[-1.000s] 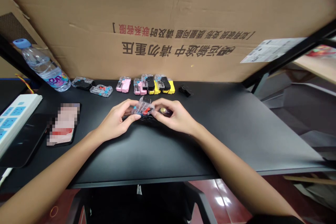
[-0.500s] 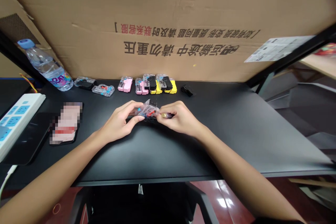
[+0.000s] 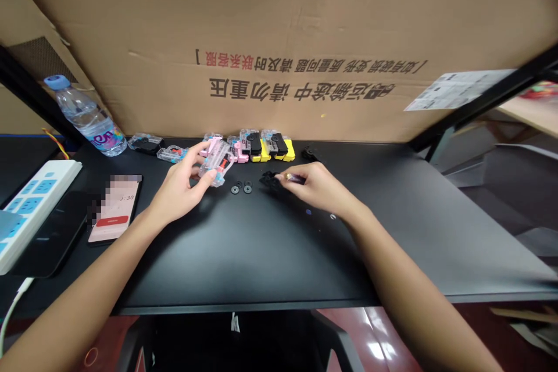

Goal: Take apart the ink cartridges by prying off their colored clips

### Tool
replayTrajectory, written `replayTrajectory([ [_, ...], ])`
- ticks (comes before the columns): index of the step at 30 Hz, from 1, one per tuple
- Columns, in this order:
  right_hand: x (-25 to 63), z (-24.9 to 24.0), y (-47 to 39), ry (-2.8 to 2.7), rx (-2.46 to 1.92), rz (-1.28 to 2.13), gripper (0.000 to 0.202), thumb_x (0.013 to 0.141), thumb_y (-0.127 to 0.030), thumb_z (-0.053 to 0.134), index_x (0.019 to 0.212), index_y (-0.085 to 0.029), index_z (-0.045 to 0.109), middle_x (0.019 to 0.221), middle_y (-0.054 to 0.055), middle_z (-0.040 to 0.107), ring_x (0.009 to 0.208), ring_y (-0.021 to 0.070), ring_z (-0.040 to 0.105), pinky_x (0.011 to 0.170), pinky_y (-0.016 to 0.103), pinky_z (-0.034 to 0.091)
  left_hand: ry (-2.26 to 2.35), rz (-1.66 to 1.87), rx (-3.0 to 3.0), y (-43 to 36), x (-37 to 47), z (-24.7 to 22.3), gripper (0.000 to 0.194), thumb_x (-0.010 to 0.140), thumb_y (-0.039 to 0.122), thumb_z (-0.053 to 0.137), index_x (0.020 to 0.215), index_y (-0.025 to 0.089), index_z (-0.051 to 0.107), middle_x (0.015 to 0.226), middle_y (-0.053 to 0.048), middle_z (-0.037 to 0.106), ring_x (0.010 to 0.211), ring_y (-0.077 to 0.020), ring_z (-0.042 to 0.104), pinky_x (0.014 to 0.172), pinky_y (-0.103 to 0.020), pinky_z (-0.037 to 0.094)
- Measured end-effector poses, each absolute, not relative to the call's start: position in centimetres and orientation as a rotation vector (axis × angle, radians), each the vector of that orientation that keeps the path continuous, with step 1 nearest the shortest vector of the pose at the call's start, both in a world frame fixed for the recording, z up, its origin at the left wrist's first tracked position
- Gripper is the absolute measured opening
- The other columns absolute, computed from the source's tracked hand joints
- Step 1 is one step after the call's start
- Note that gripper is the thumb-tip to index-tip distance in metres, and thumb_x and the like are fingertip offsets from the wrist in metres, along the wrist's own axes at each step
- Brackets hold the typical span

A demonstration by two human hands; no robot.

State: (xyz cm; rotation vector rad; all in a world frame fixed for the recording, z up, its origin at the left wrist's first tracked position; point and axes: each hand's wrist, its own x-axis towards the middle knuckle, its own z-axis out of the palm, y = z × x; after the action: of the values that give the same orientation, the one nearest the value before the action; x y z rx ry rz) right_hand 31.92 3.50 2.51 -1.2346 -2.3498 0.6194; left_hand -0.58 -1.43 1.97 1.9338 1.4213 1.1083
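My left hand (image 3: 181, 186) is closed on a clear plastic case (image 3: 217, 164) with red and blue parts inside, held tilted above the table. To the right, my right hand (image 3: 314, 186) pinches a black plastic part (image 3: 269, 180) at its edge. A short dark rod with a gold end (image 3: 294, 178) is tucked in the same hand; its kind is unclear. Between the hands lie small black round pieces, including a left wheel (image 3: 236, 189) and a right wheel (image 3: 248, 188). Near my right wrist are a tiny blue piece (image 3: 308, 212) and a tiny white piece (image 3: 333, 217).
Along the cardboard wall (image 3: 305, 23) stand several similar cases in pink (image 3: 242, 157), yellow (image 3: 264, 157) and black (image 3: 148, 144). Another black part (image 3: 310, 154) lies at the back. A water bottle (image 3: 93, 122), a phone (image 3: 117, 215) and a power strip (image 3: 35, 203) are at left.
My hands have moved apart. The clear case has gone left and up with my left hand, and the black part is now in my right hand. Small wheels and tiny pieces now show on the table.
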Motion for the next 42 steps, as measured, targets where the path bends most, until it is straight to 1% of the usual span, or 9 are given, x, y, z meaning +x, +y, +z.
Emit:
replayTrajectory([
  [3, 34.2, 2.6, 4.7, -2.345, -1.541, 0.401, 0.032, 0.097, -0.036, 0.058, 0.074, -0.019, 0.071, 0.065, 0.002, 0.061, 0.061, 0.0158, 0.051, 0.063, 0.030, 0.036, 1.561, 0.971, 2.003, -1.1, -1.4, 2.3, 0.048, 0.101, 0.037, 0.059, 0.148, 0.024, 0.058, 0.106, -0.007, 0.076, 0.071, -0.0181, 0.074, 0.070, -0.030, 0.057],
  [7, 36.1, 2.6, 5.8, -2.286, -1.998, 0.188, 0.028, 0.094, -0.037, 0.061, 0.093, -0.021, 0.084, 0.083, 0.011, 0.077, 0.073, 0.0244, 0.068, 0.062, 0.031, 0.039, 1.775, 0.699, 2.128, -1.4, -1.6, 2.9, 0.033, 0.100, 0.036, 0.057, 0.131, 0.029, 0.067, 0.083, -0.001, 0.076, 0.067, -0.0223, 0.070, 0.064, -0.031, 0.048],
  [12, 36.1, 3.0, 6.1, -2.190, -2.257, 0.062, 0.039, 0.098, -0.047, 0.059, 0.106, -0.021, 0.088, 0.095, 0.018, 0.081, 0.081, 0.0324, 0.075, 0.064, 0.035, 0.044, 1.973, 0.304, 2.144, -2.0, -1.2, 3.7, 0.018, 0.092, 0.046, 0.067, 0.096, 0.028, 0.066, 0.070, 0.001, 0.068, 0.059, -0.0243, 0.062, 0.059, -0.031, 0.036],
  [15, 35.6, 3.6, 5.6, -2.078, -2.247, -0.041, 0.047, 0.101, -0.054, 0.056, 0.106, -0.018, 0.087, 0.094, 0.022, 0.080, 0.085, 0.0379, 0.075, 0.066, 0.039, 0.047, 1.965, 0.233, 2.242, -2.3, -1.1, 3.9, 0.034, 0.092, 0.048, 0.065, 0.072, 0.024, 0.055, 0.080, -0.002, 0.065, 0.058, -0.0202, 0.057, 0.059, -0.031, 0.034],
  [20, 34.4, 3.9, 4.7, -1.966, -1.972, -0.187, 0.039, 0.101, -0.044, 0.056, 0.098, -0.018, 0.085, 0.095, 0.020, 0.083, 0.089, 0.0372, 0.077, 0.066, 0.038, 0.047, 1.643, 0.332, 2.359, -2.4, -1.1, 3.8, 0.005, 0.093, 0.029, 0.057, 0.091, 0.025, 0.059, 0.088, -0.001, 0.066, 0.069, -0.0191, 0.061, 0.061, -0.030, 0.034],
  [24, 32.8, 2.5, 4.5, -2.041, -1.690, -0.157, 0.026, 0.095, -0.033, 0.061, 0.097, -0.022, 0.084, 0.097, 0.011, 0.085, 0.090, 0.0313, 0.078, 0.067, 0.033, 0.049, 1.776, 0.181, 2.187, -2.1, -1.6, 3.8, 0.010, 0.093, 0.028, 0.056, 0.102, 0.027, 0.060, 0.077, 0.000, 0.066, 0.064, -0.0205, 0.061, 0.061, -0.031, 0.035],
  [29, 30.3, 0.6, 4.4, -2.247, -1.448, -0.150, 0.031, 0.099, -0.029, 0.056, 0.114, -0.021, 0.082, 0.113, 0.010, 0.082, 0.093, 0.0261, 0.079, 0.070, 0.032, 0.055, 2.111, 0.074, 2.116, -1.4, -2.6, 3.7, 0.019, 0.094, 0.023, 0.053, 0.109, 0.027, 0.063, 0.085, -0.005, 0.073, 0.080, -0.0292, 0.073, 0.069, -0.034, 0.042],
  [34, 28.3, 0.4, 4.5, -2.558, -1.334, -0.264, 0.040, 0.105, -0.030, 0.051, 0.134, -0.019, 0.075, 0.164, 0.016, 0.056, 0.091, 0.0264, 0.080, 0.064, 0.036, 0.059, 2.284, 0.146, 2.033, -0.9, -2.8, 3.6, 0.028, 0.100, 0.021, 0.046, 0.118, 0.025, 0.067, 0.098, -0.011, 0.079, 0.090, -0.0341, 0.078, 0.076, -0.037, 0.050],
  [42, 25.9, 0.3, 5.8, -2.781, -1.355, -0.342, 0.047, 0.104, -0.028, 0.054, 0.147, -0.013, 0.065, 0.176, 0.027, 0.034, 0.089, 0.0307, 0.082, 0.073, 0.044, 0.064, 2.283, 0.326, 2.142, -1.1, -2.6, 3.3, 0.026, 0.102, 0.032, 0.052, 0.107, 0.026, 0.077, 0.117, -0.007, 0.081, 0.104, -0.0356, 0.078, 0.080, -0.042, 0.057],
])
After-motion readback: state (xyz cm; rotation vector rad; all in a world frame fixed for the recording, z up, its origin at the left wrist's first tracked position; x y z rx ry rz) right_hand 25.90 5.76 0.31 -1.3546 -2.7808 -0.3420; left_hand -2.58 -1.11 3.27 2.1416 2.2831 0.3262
